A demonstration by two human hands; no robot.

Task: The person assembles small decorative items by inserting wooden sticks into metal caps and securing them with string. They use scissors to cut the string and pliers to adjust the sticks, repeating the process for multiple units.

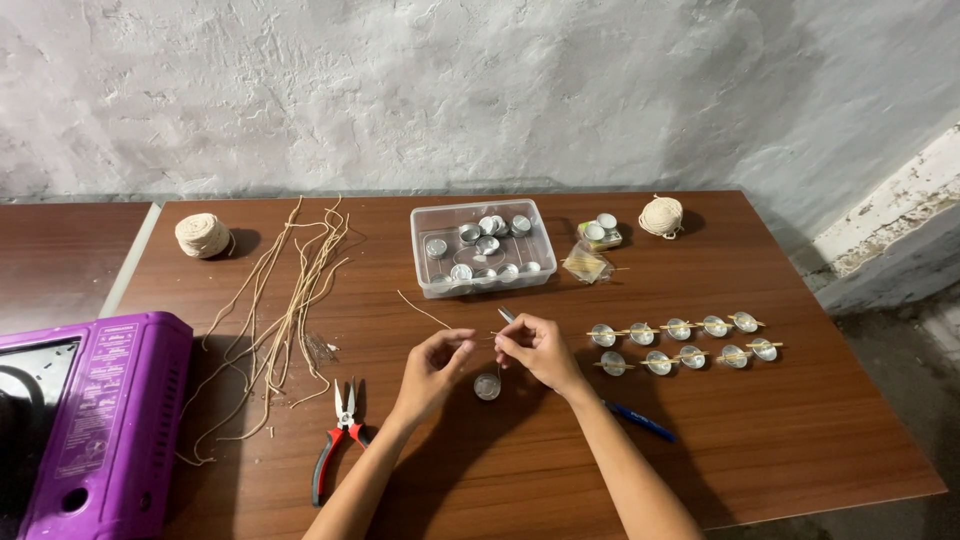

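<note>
Room: rough whitewashed wall behind, brown wood desk (760,440) in front.
Head view, left hand (437,362): fingers pinched nearly shut, thumb to fingertips, on a thin pale wick string (424,310) that trails up and left across the desk.
Head view, right hand (538,348): fingers curled close, pinching a slim stick or tool; exact kind too small to tell.
Cup: small metal tealight cup (487,386) on the desk just below and between both hands, not clearly touched.
Handling: string looks soft, light, limp, best pinched near its end; cup looks thin, light, easily dented, so hold it by the rim.
Nearby: red-handled pliers (341,432), loose string bundle (290,300), clear tub of cups (482,250), two string balls (203,235), rows of cups with sticks (685,342), blue pen (640,421), purple case (95,420).
</note>
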